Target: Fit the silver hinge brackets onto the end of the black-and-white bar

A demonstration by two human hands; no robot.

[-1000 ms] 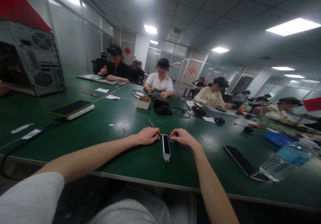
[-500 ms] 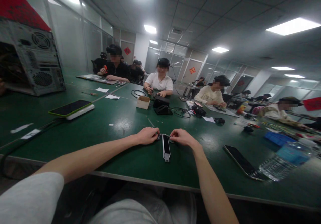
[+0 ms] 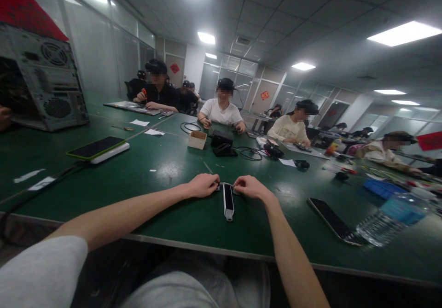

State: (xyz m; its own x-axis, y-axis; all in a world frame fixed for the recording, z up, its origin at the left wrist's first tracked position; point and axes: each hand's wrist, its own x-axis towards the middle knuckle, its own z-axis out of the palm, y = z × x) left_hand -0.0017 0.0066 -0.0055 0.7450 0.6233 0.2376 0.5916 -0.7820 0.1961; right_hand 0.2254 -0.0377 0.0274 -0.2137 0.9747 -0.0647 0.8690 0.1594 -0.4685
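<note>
White plastic bar with black face (image 3: 228,201) lies lengthwise on green workbench (image 3: 165,218), near the front edge. Left hand (image 3: 203,185) and right hand (image 3: 250,188) flank its far end, curled in, fingertips (image 3: 218,187) closed on it from both sides. Thin pale wire (image 3: 227,183) spans between them. Black smartphone (image 3: 331,220) lies right, clear plastic water bottle (image 3: 388,225) just beside it.

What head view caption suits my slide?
Left hand and right hand at a slim black-and-white device on a green workbench.

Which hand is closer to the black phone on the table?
The right hand is nearer, off to the left of the phone. The left hand is farther left, beyond the right hand.
</note>
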